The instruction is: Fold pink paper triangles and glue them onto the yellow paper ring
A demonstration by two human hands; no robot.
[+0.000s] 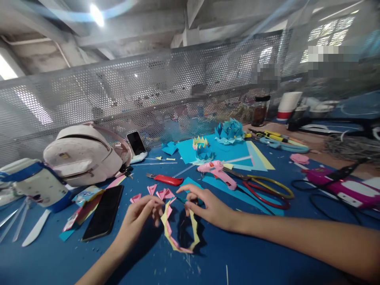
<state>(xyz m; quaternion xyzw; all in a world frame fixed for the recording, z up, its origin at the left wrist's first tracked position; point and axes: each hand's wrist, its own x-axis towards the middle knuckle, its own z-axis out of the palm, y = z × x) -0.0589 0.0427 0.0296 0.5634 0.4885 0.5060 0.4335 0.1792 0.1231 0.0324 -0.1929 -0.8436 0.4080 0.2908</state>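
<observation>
A ring of folded yellow and pink paper strip (169,236) stands on the blue table between my hands. My left hand (141,215) pinches its upper left part between thumb and fingers. Across the ring's top, my right hand (209,208) has curled fingers around a slim teal tool (179,200); its kind is partly hidden, and its tip lies close to the paper. Small folded pink paper pieces (164,193) lie just beyond my left fingers. Behind them is a red utility knife (166,179). A pink glue gun (218,172) rests beyond my right hand.
Scissors with red and yellow handles (267,190) lie right of the glue gun. Farther back are a blue paper flower (230,131) and paper sheets (185,152). On the left are a black phone (103,213), a backpack (83,156) and a mug (38,184). A perforated metal screen (133,87) stands behind.
</observation>
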